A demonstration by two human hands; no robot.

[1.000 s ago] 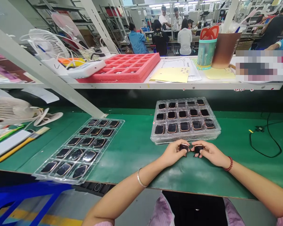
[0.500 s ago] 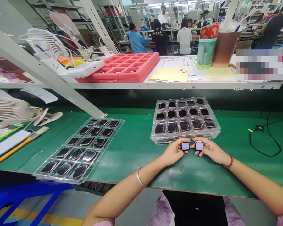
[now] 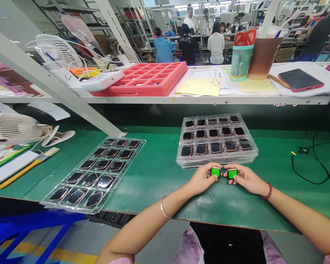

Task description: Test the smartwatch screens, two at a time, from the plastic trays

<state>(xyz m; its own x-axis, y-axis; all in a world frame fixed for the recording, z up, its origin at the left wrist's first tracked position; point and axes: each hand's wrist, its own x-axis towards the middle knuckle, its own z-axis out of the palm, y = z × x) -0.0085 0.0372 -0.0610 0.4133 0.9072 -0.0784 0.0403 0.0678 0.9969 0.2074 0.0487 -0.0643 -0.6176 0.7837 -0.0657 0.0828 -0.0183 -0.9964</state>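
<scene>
My left hand (image 3: pixel 202 179) is closed on a smartwatch (image 3: pixel 216 172) without a strap, its screen lit green. A second strapless smartwatch (image 3: pixel 232 174), also glowing green, is gripped in my right hand (image 3: pixel 246 178), with the thumb at its screen. Both watches are side by side above the green bench, a small gap between them. Just behind my hands sits a stack of clear plastic trays (image 3: pixel 178 161), its top one filled with dark-screened watches. Off to the left, another clear tray (image 3: pixel 106 198) carries several dark watches in rows.
A white fan (image 3: pixel 15 128), a brush (image 3: pixel 30 167) and pens lie at the left. A black cable (image 3: pixel 308 179) curls at the right. The shelf (image 3: pixel 198 99) above holds a red foam tray (image 3: pixel 170 82), papers, cups and a phone (image 3: pixel 301 80). A slanted post (image 3: pixel 71 102) crosses the left side.
Both watch screens have turned from pale white to green. My right thumb has moved onto the screen of its watch; the hands otherwise stay in place.
</scene>
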